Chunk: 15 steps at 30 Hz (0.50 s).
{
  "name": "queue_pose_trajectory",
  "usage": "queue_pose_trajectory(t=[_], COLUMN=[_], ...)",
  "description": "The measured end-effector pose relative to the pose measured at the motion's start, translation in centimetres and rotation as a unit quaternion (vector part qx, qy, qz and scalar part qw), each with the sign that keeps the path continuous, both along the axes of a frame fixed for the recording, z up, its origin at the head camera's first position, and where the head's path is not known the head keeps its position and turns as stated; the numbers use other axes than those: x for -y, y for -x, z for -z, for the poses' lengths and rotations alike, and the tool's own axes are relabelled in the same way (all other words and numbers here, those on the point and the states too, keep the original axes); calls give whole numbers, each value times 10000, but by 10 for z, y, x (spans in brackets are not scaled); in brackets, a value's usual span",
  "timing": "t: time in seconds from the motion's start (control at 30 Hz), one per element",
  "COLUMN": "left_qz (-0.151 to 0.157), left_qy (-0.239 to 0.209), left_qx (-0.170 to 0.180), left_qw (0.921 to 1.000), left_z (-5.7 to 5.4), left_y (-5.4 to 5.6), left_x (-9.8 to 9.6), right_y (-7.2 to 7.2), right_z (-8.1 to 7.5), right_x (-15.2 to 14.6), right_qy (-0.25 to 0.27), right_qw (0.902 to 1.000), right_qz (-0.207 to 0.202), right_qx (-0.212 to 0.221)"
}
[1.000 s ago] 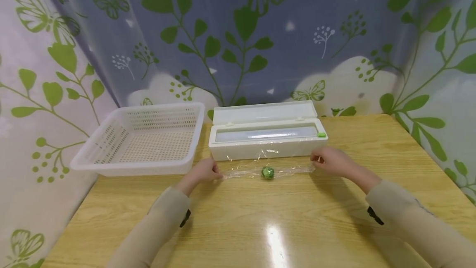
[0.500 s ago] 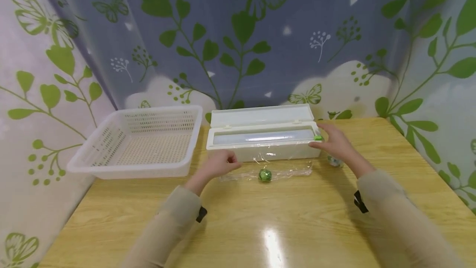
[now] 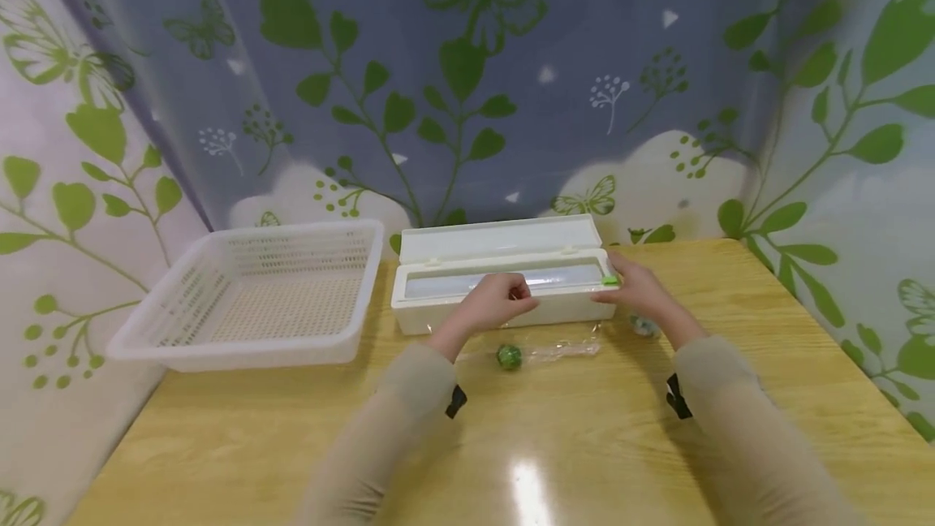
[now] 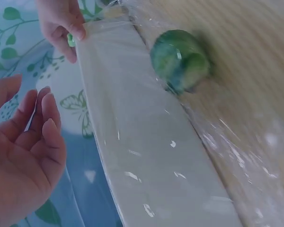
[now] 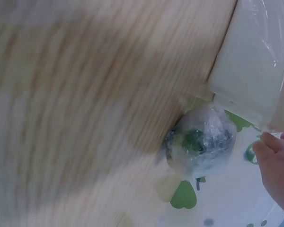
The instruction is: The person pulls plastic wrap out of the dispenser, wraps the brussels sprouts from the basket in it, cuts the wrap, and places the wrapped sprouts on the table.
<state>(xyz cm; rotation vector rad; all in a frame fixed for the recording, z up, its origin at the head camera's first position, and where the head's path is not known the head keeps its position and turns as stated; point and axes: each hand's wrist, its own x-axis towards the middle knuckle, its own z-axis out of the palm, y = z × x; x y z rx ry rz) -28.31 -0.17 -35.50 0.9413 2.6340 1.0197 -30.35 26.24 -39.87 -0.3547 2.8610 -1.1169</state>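
My right hand [image 3: 637, 291] grips the right end of a white cling film box [image 3: 504, 312], thumb on its front by the green slider [image 3: 609, 280]. Its lid [image 3: 504, 240] stands raised at the back. Across the front of the box hovers my left hand [image 3: 491, 303], fingers loosely bent and nothing in them, as the left wrist view also shows. Clear film [image 4: 236, 161] runs down the box front onto the table. On that film sits a small green patterned ball [image 3: 509, 357]. A film-wrapped ball [image 5: 201, 142] lies beside the box's right end, partly behind my right hand.
To the left of the box stands a white perforated plastic basket [image 3: 241, 351]. Everything rests on a wooden table [image 3: 365, 428]. Behind it hangs a blue and white curtain [image 3: 511, 144] with leaves and butterflies.
Both hands have let go of the film ends beside the ball. My right hand went up to the box's right end; my left moved right, over the box front. The head view has shifted slightly.
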Motion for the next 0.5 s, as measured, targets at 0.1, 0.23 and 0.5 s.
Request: queue_pose_trajectory(t=[0.1,0.23,0.5], left_qz=[104,296,531], left_qy=[-6,114,800], left_qx=[-56,-193,-697], left_qw=[9999,9993,9929], left_z=[-3,-3,5], left_y=[8,18,33], left_x=[-20,-47,-92], right_y=[2,3,0], right_z=[1,4,-1], right_x=[1,2,0], right_qy=[124,404,515], right_qw=[9999,9991,9984], right_qz=[-33,-81,-137], right_qx=[18,-35,161])
